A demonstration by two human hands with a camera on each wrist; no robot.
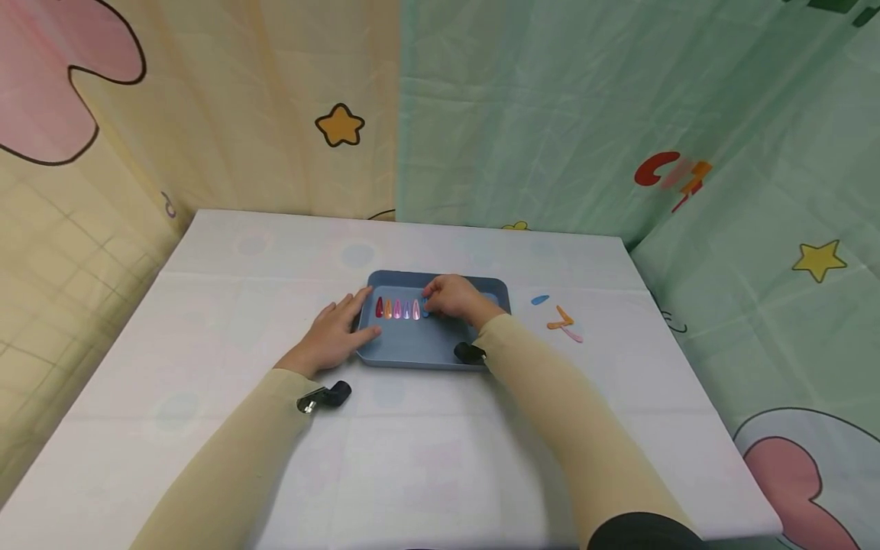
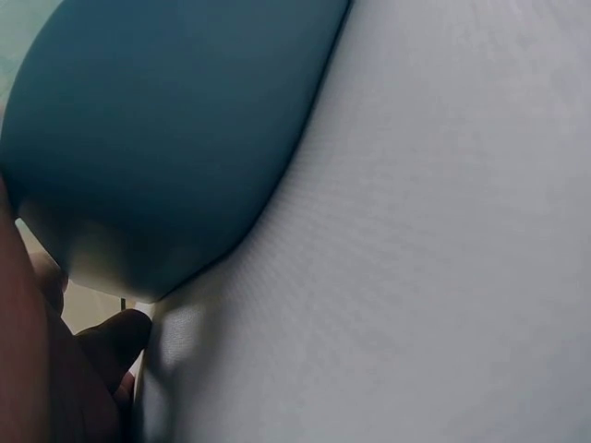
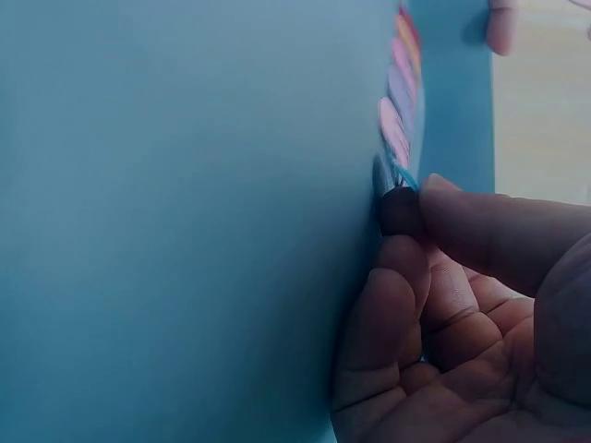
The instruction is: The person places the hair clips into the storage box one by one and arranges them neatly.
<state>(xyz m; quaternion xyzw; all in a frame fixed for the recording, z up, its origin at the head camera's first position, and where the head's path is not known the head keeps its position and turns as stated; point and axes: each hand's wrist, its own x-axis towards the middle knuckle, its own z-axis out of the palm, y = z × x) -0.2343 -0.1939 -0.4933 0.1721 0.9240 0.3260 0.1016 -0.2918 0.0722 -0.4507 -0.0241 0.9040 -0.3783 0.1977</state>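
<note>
A blue-grey tray [image 1: 426, 347] lies on the table, with several shiny teardrop-shaped hair clips [image 1: 397, 308] side by side in it: red, orange, pink, purple and pale pink. At the right end of this row, my right hand [image 1: 457, 296] pinches a blue hair clip [image 1: 425, 305] between thumb and fingertips, low over the tray floor. The right wrist view shows only a thin blue edge of that clip [image 3: 404, 175]; the fingers cover the rest. My left hand [image 1: 333, 334] rests at the tray's left rim, fingers spread and fairly straight.
On the white-covered table [image 1: 412, 458], right of the tray, lie a loose blue clip [image 1: 540, 299], orange clips [image 1: 564, 315] and a pink clip [image 1: 572, 334]. Patterned curtains [image 1: 522, 114] hang behind and beside the table. Small black devices [image 1: 337, 393] sit at both wrists.
</note>
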